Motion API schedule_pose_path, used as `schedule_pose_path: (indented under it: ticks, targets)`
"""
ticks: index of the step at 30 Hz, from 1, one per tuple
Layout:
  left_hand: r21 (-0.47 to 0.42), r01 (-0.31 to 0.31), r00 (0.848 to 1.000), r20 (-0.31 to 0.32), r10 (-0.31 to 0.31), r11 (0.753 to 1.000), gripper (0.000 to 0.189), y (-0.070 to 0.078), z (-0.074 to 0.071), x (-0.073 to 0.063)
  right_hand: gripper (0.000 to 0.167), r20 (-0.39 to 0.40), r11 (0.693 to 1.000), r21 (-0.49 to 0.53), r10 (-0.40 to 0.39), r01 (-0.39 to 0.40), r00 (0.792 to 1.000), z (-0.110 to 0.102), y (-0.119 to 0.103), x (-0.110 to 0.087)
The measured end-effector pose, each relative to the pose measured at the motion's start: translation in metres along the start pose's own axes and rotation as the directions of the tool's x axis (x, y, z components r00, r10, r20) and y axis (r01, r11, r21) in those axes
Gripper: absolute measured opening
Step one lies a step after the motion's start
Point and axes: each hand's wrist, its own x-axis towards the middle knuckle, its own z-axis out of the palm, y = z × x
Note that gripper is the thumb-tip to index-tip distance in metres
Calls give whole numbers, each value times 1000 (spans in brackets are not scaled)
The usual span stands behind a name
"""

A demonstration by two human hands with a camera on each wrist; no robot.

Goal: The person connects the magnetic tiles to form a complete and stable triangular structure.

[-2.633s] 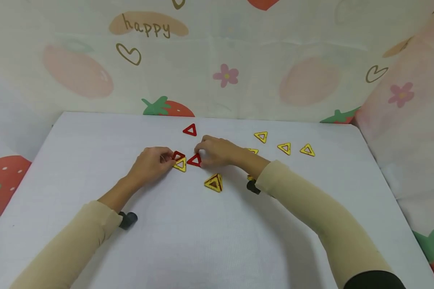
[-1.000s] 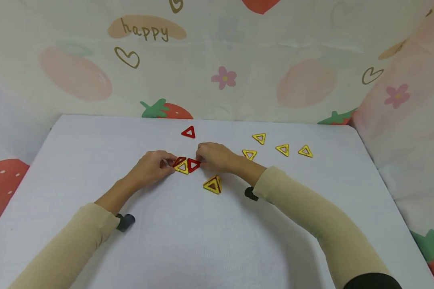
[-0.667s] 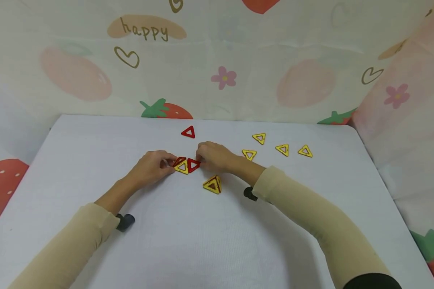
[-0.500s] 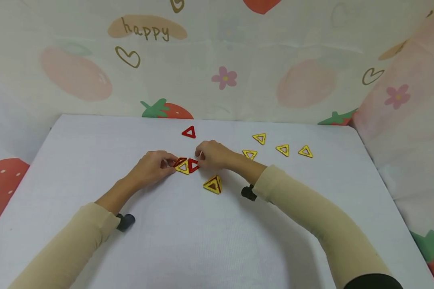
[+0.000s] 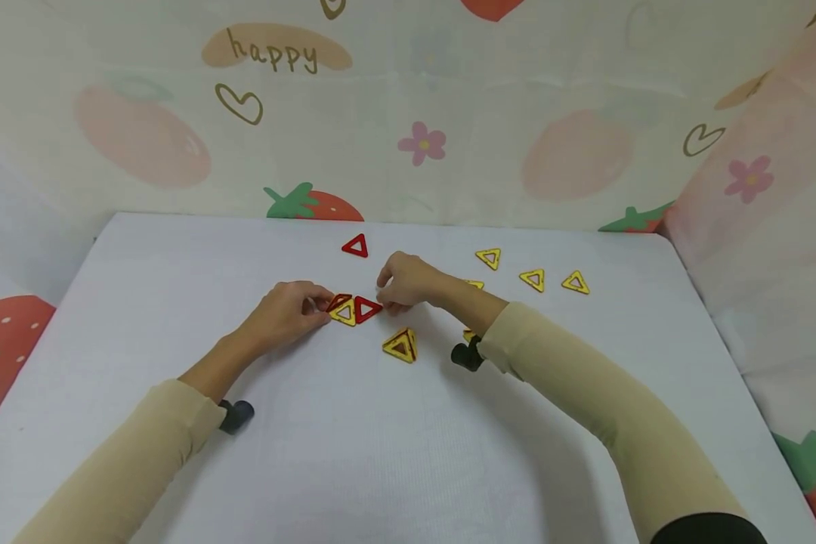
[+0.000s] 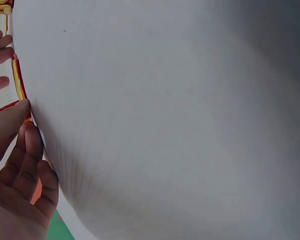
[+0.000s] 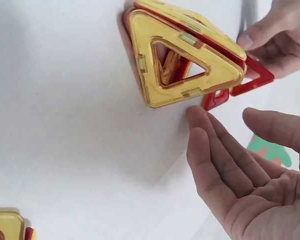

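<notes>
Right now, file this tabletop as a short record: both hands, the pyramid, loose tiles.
Left hand: grips the red-and-yellow tile cluster
Right hand: relaxed, holding nothing, right of the cluster
Pyramid: yellow faces visible, nearer the camera than the cluster
Loose red triangle tile: beyond the cluster
Loose yellow triangle tiles: three in full view, more partly behind the right arm

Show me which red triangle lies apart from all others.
The red triangle near the far edge of the table: it lies alone, while the red ones beside the left hand sit with a yellow triangle.
</notes>
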Motion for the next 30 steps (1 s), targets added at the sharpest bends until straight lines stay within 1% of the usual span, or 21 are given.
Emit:
schedule_pose_path:
  ticks: [4,9,13,17,20,22,30]
  targets:
    - [-2,-7,1000,-7,7,1000,33,1,0,0,34,4,1000,24,4,-4,1000,0,1,1]
    - [-5,-18,1000,-14,18,1000,31,2,0,1,36,14,997,77,26,-27,1000,-2,2,-1]
    - [1,-13,1000,-14,13,1000,31,2,0,1,34,50,988,147,45,-52,998,-4,3,-2]
    - [5,-6,1000,-12,6,1000,31,1,1,0,30,102,969,221,90,-110,991,-4,2,-1]
    - [5,-8,1000,-12,8,1000,31,1,1,0,28,125,959,244,119,-147,985,-4,3,0]
    - [7,-12,1000,-13,12,1000,31,0,2,0,28,129,956,249,126,-155,984,-4,3,1]
    - [3,-5,1000,-7,5,1000,31,2,1,1,20,132,954,265,108,-140,985,-3,3,1]
